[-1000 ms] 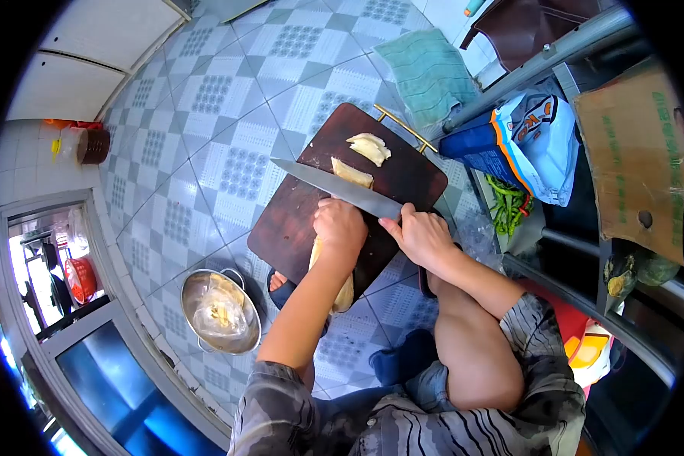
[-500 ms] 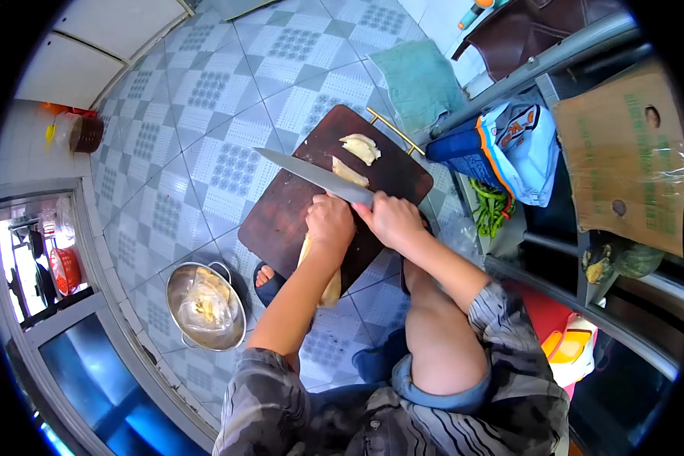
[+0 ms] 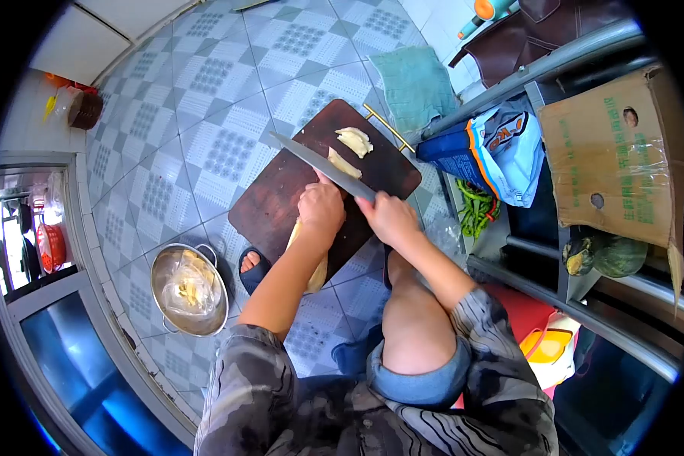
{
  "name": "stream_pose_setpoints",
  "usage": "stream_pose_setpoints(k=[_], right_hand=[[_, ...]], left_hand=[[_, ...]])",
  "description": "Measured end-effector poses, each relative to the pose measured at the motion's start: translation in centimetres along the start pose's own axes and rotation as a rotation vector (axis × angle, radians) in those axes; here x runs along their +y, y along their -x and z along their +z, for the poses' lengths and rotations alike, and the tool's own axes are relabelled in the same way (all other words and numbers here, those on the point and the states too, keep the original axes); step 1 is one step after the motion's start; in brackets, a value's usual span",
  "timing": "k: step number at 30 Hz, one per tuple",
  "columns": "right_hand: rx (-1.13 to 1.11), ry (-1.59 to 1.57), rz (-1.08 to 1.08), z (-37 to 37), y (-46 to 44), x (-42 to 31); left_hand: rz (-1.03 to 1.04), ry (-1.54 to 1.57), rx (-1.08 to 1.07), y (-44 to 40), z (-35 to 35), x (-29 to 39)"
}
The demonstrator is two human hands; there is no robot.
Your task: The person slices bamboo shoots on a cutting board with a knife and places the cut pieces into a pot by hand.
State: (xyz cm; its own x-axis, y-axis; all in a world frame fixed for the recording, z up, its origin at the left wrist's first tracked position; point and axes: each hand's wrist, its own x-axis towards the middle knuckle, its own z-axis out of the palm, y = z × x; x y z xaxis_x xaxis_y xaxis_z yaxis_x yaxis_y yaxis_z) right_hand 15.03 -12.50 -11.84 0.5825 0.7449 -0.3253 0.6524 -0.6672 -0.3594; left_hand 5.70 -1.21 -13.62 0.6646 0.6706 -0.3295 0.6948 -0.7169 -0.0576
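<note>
My right hand (image 3: pixel 391 219) is closed around the handle of a kitchen knife (image 3: pixel 315 160), its long blade pointing to the upper left. Beneath the blade is a dark wooden cutting board (image 3: pixel 270 199) on the floor. My left hand (image 3: pixel 321 208), fingers curled, presses down a long pale-yellow vegetable (image 3: pixel 318 277), perhaps a bamboo shoot, close beside the blade. My wrist and forearm hide much of it, and its near end sticks out past the board. Just beyond the blade lies a cut piece (image 3: pixel 343 163); farther off sits a small group of slices (image 3: pixel 355 141).
A metal basin (image 3: pixel 222 304) holding a plastic bag of pale pieces stands left, near my sandalled foot (image 3: pixel 252 266). Rightward are a blue-white bag (image 3: pixel 501 152), green peppers (image 3: pixel 475 209), a cardboard box (image 3: pixel 608 152) and a metal rack (image 3: pixel 570 313). A green cloth (image 3: pixel 414 87) lies beyond the board.
The view has shifted slightly, so everything sits a little farther left. Both hands stay close together at the board, the knife still beside my left fingers. The cut pieces look the same.
</note>
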Motion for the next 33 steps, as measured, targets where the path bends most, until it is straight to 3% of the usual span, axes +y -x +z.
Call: stream_pose_setpoints(k=[5,9,12,18,26,33], right_hand=[[-0.055,0.013,0.109,-0.5,4.7,3.8],[0.035,0.032,-0.045,-0.4,-2.4,-1.8],[0.0,0.002,-0.04,-0.4,-2.4,-2.3],[-0.015,0.06,0.124,0.1,5.0,4.6],[0.057,0.049,-0.048,-0.2,-3.0,-2.9],[-0.034,0.133,0.152,0.4,4.8,4.3]], left_hand=[[0.019,0.025,0.054,0.1,0.8,0.0],[0.0,0.033,0.065,0.0,1.1,0.4],[-0.01,0.018,0.037,-0.3,0.2,-0.2],[-0.003,0.04,0.02,0.0,0.3,0.0],[-0.03,0.053,0.027,-0.5,-0.1,-0.3],[-0.008,0.093,-0.029,0.2,-0.1,-0.3]])
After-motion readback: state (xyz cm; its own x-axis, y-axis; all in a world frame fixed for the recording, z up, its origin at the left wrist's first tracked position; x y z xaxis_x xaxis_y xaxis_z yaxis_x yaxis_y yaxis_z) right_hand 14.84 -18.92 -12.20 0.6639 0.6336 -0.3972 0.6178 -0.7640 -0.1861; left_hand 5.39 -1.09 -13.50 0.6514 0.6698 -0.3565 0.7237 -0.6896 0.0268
